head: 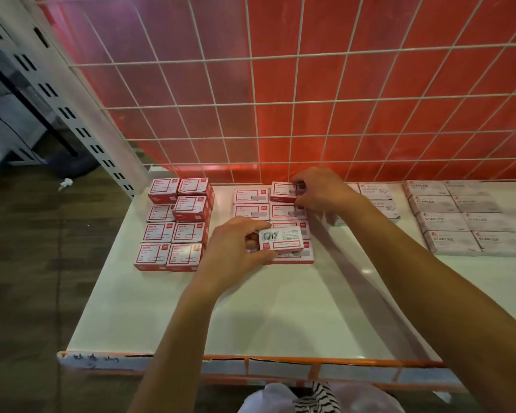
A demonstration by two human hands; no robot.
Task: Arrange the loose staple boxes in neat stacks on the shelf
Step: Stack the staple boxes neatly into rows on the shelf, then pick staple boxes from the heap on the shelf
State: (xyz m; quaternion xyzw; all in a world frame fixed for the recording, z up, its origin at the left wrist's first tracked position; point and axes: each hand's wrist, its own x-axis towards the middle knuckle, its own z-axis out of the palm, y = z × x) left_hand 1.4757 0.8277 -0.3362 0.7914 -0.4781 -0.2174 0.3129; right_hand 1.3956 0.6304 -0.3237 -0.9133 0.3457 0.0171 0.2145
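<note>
White shelf (251,323), red wall (325,81): left hand (236,248) grips a barcode box (281,240) mid-shelf; right hand (320,189) pinches a rear box (283,192) near the back edge.

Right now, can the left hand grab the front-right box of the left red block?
Likely reachable, not grabbable: the left hand sits right beside that front-right box, nothing between, but it is holding a barcode-up staple box.

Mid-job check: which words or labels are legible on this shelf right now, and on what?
"STAPLES": pale pink cardboard boxes, far right of the white shelf.
"PAPER CLIPS": pale box beyond the right forearm, faint.
Red-and-white left boxes: print blurred, unreadable.
Barcode-faced box in the left hand: too small.
Red-and-white box in the right hand: blurred.
Handwriting, shelf front strip: illegible.
</note>
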